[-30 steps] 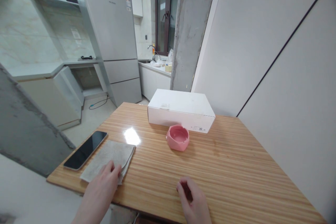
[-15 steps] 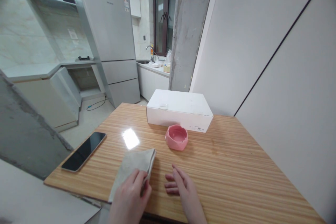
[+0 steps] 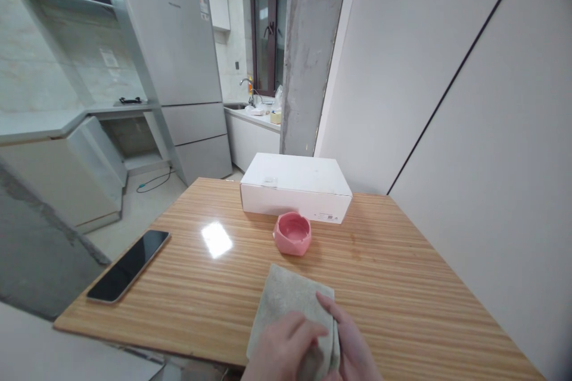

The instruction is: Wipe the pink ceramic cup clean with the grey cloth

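A folded grey-green cloth (image 3: pixel 290 292) is held up at the table's near edge, in front of the pink ashtray. My right hand (image 3: pixel 353 342) grips its right side, with the thumb lying on top and the other fingers hidden beneath. Over the cloth's lower part is my left hand (image 3: pixel 286 345), its fingers bent and closed on the cloth; the fingertips are slightly blurred. The pink faceted ashtray (image 3: pixel 292 244) stands upright on the table, apart from both hands.
A white box (image 3: pixel 295 187) lies behind the ashtray on the wood-grain table (image 3: pixel 402 286). A dark-screened phone (image 3: pixel 129 265) rests near the left edge. Beyond are a grey fridge (image 3: pixel 179 41), a concrete column (image 3: pixel 308 53) and a sink counter; a white wall borders the right.
My left hand has carried the cloth to the right, turning it. My right hand, apart from the cloth and open before, now grips its right side. The view has shifted slightly.
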The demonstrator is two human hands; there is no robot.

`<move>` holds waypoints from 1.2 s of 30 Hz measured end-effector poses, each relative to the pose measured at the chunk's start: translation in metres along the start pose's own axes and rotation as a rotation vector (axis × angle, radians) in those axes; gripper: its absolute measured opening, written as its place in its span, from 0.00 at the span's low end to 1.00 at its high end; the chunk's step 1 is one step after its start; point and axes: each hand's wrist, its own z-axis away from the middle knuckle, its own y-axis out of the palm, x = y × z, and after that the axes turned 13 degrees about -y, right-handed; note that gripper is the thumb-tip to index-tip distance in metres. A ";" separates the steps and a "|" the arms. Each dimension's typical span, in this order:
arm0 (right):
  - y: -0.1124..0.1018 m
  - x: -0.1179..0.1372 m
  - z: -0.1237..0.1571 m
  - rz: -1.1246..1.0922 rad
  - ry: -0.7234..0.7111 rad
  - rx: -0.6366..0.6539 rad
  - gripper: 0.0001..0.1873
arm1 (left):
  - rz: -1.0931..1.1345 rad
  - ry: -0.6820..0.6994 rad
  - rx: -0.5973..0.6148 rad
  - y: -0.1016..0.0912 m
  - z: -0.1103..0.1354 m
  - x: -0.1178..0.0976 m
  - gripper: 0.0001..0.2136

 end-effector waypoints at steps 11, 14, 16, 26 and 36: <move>-0.068 0.085 -0.007 -0.092 -0.436 -0.627 0.13 | 0.366 -0.439 0.047 -0.023 -0.128 0.106 0.58; -0.069 0.106 -0.015 -0.080 -0.537 -0.642 0.13 | 0.441 -0.383 0.063 -0.015 -0.135 0.111 0.53; -0.060 0.114 -0.023 -0.053 -0.589 -0.672 0.12 | 0.462 -0.364 0.076 -0.015 -0.137 0.109 0.48; -0.012 0.074 -0.084 0.484 -0.832 -0.463 0.21 | 0.306 -0.328 -0.089 -0.013 -0.132 0.088 0.40; 0.007 0.051 -0.114 0.893 -0.934 0.239 0.25 | 1.013 -0.549 0.067 -0.012 -0.139 0.085 0.41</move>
